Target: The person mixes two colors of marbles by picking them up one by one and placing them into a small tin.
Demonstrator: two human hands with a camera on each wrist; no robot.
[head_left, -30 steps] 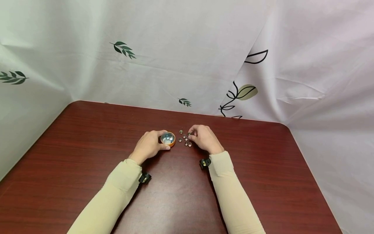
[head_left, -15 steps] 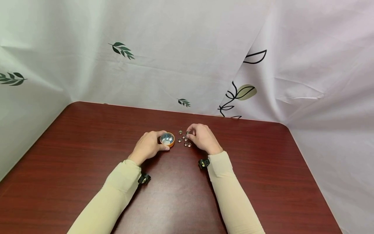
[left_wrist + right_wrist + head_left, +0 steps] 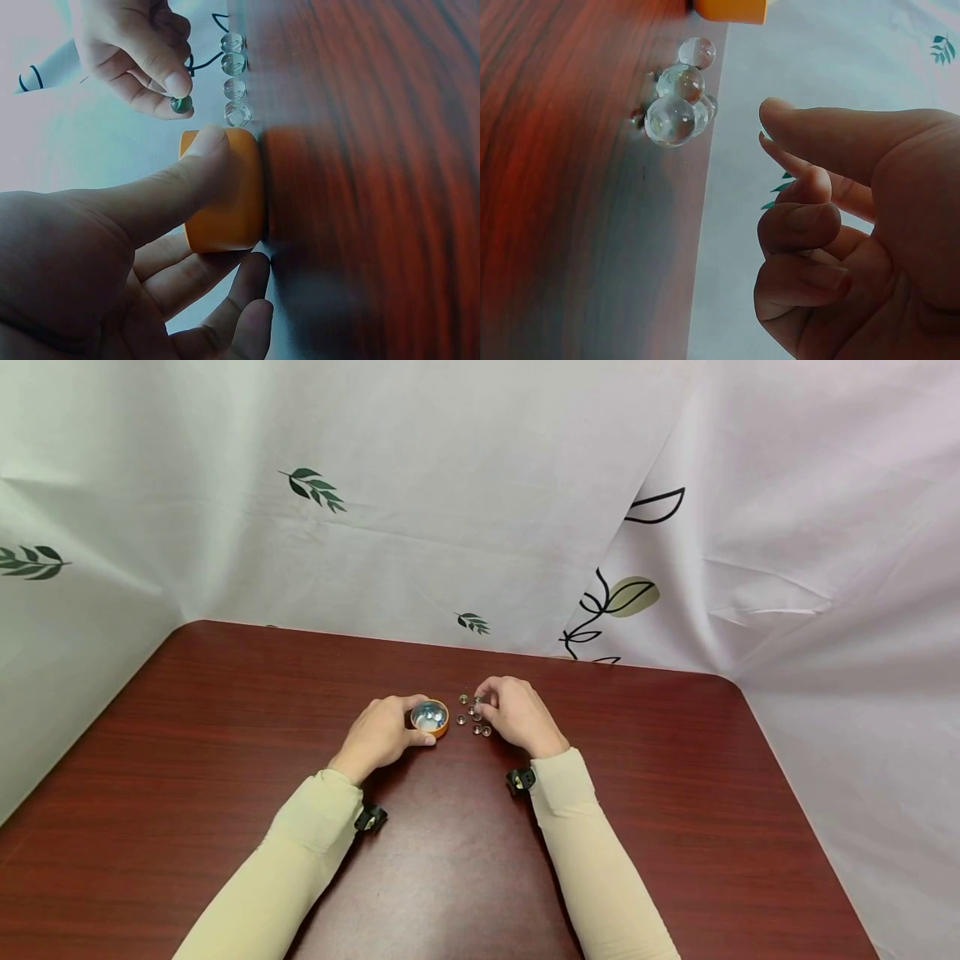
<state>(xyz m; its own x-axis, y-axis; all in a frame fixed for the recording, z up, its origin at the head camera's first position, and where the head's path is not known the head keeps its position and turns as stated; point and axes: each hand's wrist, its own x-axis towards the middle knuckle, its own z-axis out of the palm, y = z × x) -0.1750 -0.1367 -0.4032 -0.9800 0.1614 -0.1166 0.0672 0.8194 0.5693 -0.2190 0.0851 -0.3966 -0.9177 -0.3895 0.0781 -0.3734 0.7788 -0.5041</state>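
While the person's left hand (image 3: 378, 735) grips an orange cup (image 3: 234, 208), the right hand (image 3: 517, 714) pinches a green marble (image 3: 181, 105) right of the cup, near clear marbles (image 3: 670, 121).

Soft glare pales the table (image 3: 442, 877); both wrist views look dimmer.

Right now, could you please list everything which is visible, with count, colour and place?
Table: 1, reddish brown, before the person
Cloth: count unclear, white with leaf prints, around the table
Cup: 1, orange, bluish inside, on the table; contents unclear
Loose marbles: 6, mostly clear, right of the cup
Held marble: 1, dark greenish, in the right hand
Wrist devices: 2, black, one per wrist
Sleeves: 2, pale yellow, on the forearms
Left hand: 1, bare, gripping the cup
Right hand: 1, bare, near the loose marbles
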